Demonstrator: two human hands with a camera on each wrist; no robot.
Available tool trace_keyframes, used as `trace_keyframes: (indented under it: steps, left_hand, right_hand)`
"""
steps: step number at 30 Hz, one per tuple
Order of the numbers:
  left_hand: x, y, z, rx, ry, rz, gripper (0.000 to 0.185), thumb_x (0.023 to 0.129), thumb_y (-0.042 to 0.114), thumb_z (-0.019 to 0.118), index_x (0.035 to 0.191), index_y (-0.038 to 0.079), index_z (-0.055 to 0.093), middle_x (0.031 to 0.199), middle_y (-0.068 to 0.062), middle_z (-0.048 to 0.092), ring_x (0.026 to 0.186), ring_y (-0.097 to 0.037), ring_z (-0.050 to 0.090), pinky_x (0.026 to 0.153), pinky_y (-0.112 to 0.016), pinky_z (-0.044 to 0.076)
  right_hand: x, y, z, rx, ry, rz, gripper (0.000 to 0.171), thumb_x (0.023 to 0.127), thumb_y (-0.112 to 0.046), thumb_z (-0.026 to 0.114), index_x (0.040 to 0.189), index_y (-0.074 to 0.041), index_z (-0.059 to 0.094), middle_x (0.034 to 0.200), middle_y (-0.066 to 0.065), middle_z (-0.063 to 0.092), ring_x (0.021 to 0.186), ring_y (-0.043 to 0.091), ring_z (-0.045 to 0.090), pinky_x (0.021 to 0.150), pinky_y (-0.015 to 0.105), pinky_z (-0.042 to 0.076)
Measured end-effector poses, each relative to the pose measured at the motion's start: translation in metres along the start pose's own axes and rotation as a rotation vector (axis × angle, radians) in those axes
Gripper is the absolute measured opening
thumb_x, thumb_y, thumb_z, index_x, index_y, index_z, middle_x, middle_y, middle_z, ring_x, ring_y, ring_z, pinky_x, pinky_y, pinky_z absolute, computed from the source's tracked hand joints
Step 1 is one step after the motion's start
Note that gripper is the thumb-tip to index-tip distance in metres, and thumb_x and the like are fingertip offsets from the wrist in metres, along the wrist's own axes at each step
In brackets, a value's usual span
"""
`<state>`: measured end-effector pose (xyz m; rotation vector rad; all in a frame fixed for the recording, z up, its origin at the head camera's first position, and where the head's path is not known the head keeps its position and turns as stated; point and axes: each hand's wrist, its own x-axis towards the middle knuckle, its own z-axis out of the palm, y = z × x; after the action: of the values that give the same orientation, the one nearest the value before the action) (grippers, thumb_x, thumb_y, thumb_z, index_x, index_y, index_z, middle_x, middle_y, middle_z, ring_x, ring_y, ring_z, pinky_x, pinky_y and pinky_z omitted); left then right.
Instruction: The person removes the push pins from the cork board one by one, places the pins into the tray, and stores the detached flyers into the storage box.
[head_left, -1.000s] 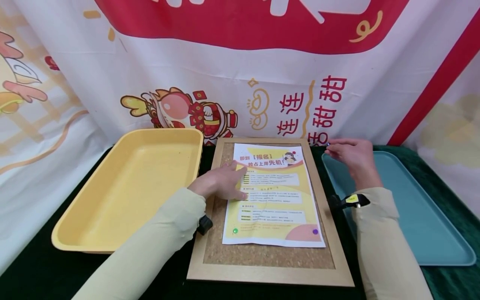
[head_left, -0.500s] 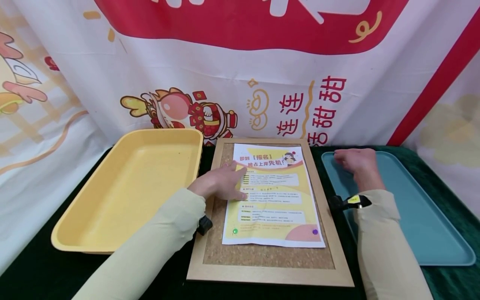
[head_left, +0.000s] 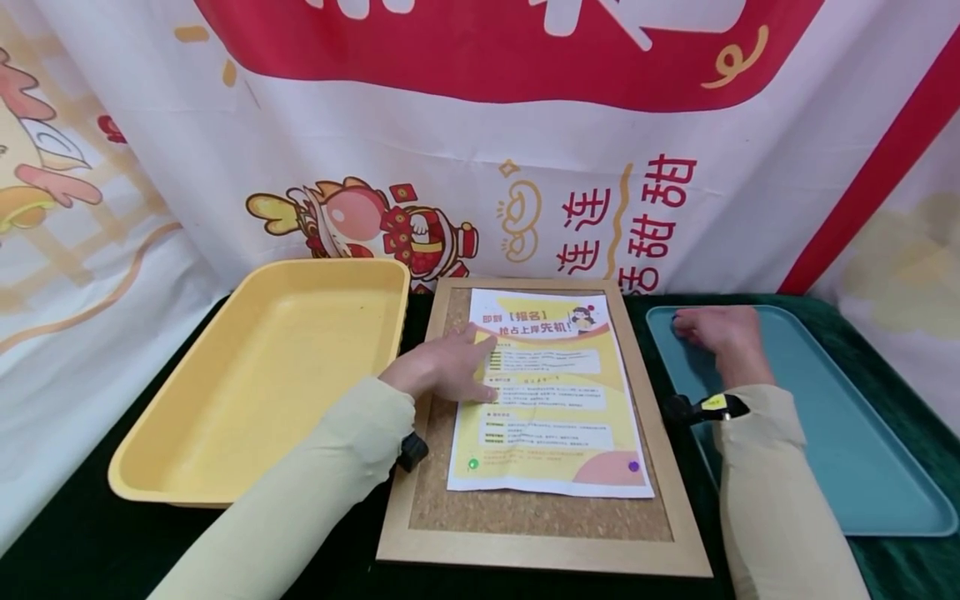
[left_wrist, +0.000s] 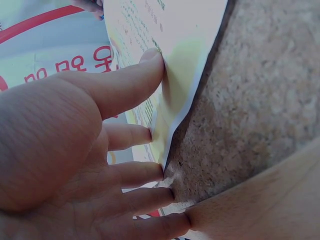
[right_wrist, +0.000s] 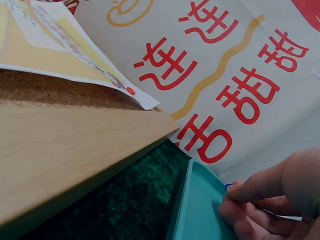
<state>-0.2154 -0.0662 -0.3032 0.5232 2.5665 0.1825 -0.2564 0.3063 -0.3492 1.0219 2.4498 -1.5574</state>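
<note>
A printed yellow-and-white sheet (head_left: 551,417) lies on a wood-framed cork board (head_left: 540,518). A green thumbtack (head_left: 473,464) and a purple thumbtack (head_left: 633,467) sit at its bottom corners, and a red one (right_wrist: 131,91) near its top right. My left hand (head_left: 450,367) rests on the sheet's left edge, fingers spread; in the left wrist view the thumb (left_wrist: 135,82) touches the paper and the little finger reaches the frame. Over the far left corner of the blue tray, my right hand (head_left: 723,333) pinches a small blue thumbtack (right_wrist: 229,186), mostly hidden by the fingertips.
A deep yellow tray (head_left: 172,467) stands left of the board. The shallow blue tray (head_left: 847,450) lies to its right, under my right forearm. Dark green cloth (head_left: 315,542) covers the table. Behind everything hangs a printed white-and-red banner (head_left: 420,133).
My right hand has moved down and slightly right, from beyond the blue tray's far left corner to just above it. The left hand stays on the sheet.
</note>
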Motion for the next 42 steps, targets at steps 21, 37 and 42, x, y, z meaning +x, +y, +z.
trace_keyframes:
  steps: [21,37,42]
  left_hand:
    - [-0.001,-0.002,-0.002,-0.009,-0.012,-0.011,0.088,0.104,0.047,0.066,0.172,0.019,0.018,0.181,-0.014,0.004,0.168,-0.035,0.004,0.136,-0.054,0.012]
    - [-0.004,-0.007,-0.002,0.007,-0.014,-0.003,0.088,0.104,0.047,0.065,0.172,0.018,0.017,0.181,-0.015,0.003,0.168,-0.038,0.003,0.136,-0.055,0.011]
    - [-0.002,-0.003,-0.001,-0.013,0.0,0.029,0.087,0.104,0.047,0.065,0.172,0.018,0.019,0.18,-0.016,0.005,0.168,-0.038,0.004,0.135,-0.055,0.012]
  right_hand:
    - [0.003,0.001,-0.004,-0.118,-0.018,0.009,0.039,0.104,-0.039,0.067,0.129,-0.01,0.069,0.102,0.003,0.072,0.11,0.028,0.06,0.093,0.039,0.047]
    - [0.005,0.004,-0.005,-0.144,-0.103,0.003,0.039,0.104,-0.042,0.065,0.129,-0.011,0.068,0.112,0.006,0.071,0.12,0.03,0.056,0.116,0.062,0.043]
    - [0.012,0.008,-0.013,-0.139,-0.104,-0.01,0.039,0.105,-0.041,0.065,0.131,-0.012,0.068,0.095,-0.003,0.073,0.116,0.028,0.06,0.113,0.058,0.045]
